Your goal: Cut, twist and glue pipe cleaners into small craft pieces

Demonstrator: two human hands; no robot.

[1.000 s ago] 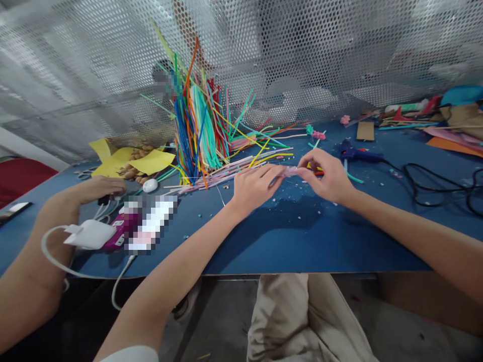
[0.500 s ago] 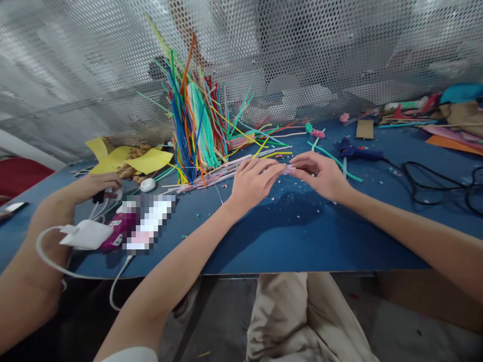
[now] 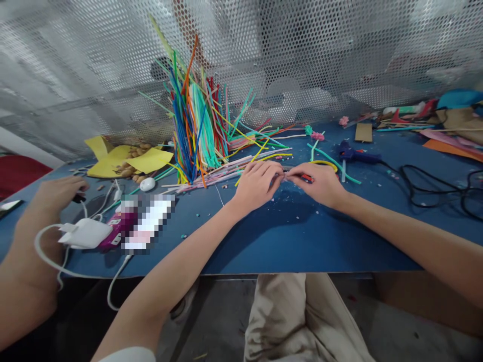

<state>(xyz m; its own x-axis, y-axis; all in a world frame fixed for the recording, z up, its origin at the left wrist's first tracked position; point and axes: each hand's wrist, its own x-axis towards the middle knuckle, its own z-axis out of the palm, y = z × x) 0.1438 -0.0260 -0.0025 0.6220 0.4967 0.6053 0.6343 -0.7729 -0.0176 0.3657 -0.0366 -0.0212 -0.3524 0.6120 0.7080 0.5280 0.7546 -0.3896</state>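
My left hand point(image 3: 260, 182) is closed in a pinch, palm down, just above the blue table. Its fingertips meet those of my right hand point(image 3: 319, 183), which is pinched too. Between them shows a bit of pale lilac pipe cleaner point(image 3: 286, 174), mostly covered by fingers. Behind and under my right hand, a yellow loop point(image 3: 329, 163) and a red part are partly visible, looking like the handles of a cutting tool. Pink and lilac pipe cleaners point(image 3: 211, 180) lie left of my left hand.
A thick bundle of coloured pipe cleaners point(image 3: 199, 125) stands at the back. Right are a glue gun point(image 3: 356, 153) and its black cord point(image 3: 418, 188). Left are a white charger point(image 3: 86, 234), a phone point(image 3: 151, 221), yellow paper point(image 3: 113, 160) and another person's hand point(image 3: 58, 193).
My hands have come slightly lower and my right hand has turned more palm down. The yellow loop and red part now show. The other person's hand has moved left with a small black thing.
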